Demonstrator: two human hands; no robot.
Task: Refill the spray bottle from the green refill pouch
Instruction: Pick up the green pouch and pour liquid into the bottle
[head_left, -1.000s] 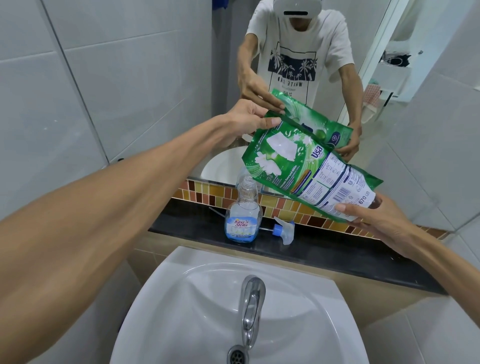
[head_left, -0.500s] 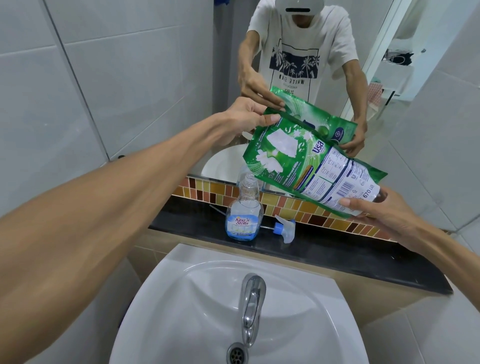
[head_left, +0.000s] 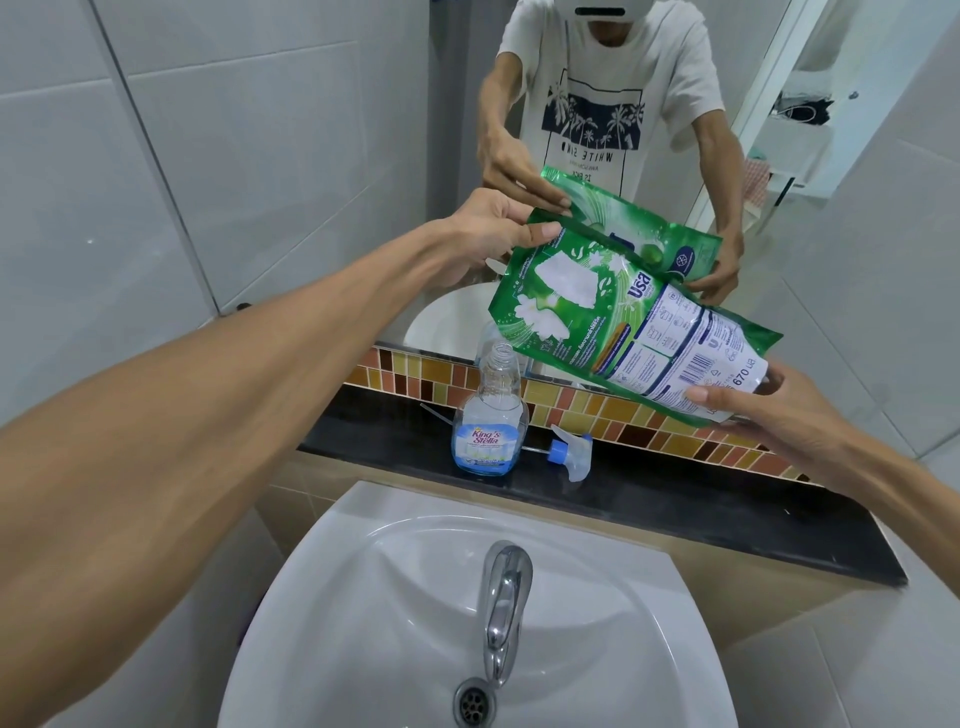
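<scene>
The green refill pouch (head_left: 618, 322) hangs tilted in the air above the ledge, its top corner pointing down-left. My left hand (head_left: 493, 228) pinches that upper corner. My right hand (head_left: 763, 410) supports the pouch's bottom end from below. The clear spray bottle (head_left: 491, 426) with a blue label stands upright on the black ledge (head_left: 701, 499), its neck uncapped, with a little blue liquid at its base. The bottle's mouth lies just under the pouch's lower left corner. Its trigger spray head (head_left: 569, 452) lies on the ledge to the right of the bottle.
A white sink (head_left: 363, 613) with a chrome tap (head_left: 504, 597) is directly below the ledge. A mirror (head_left: 623, 130) behind the ledge reflects a person and the pouch. Tiled walls close in on both sides, with a mosaic tile strip (head_left: 597, 410) under the mirror.
The pouch and both hands have shifted slightly, with the pouch's lower corner a little closer over the bottle's mouth. The bottle and spray head have not moved.
</scene>
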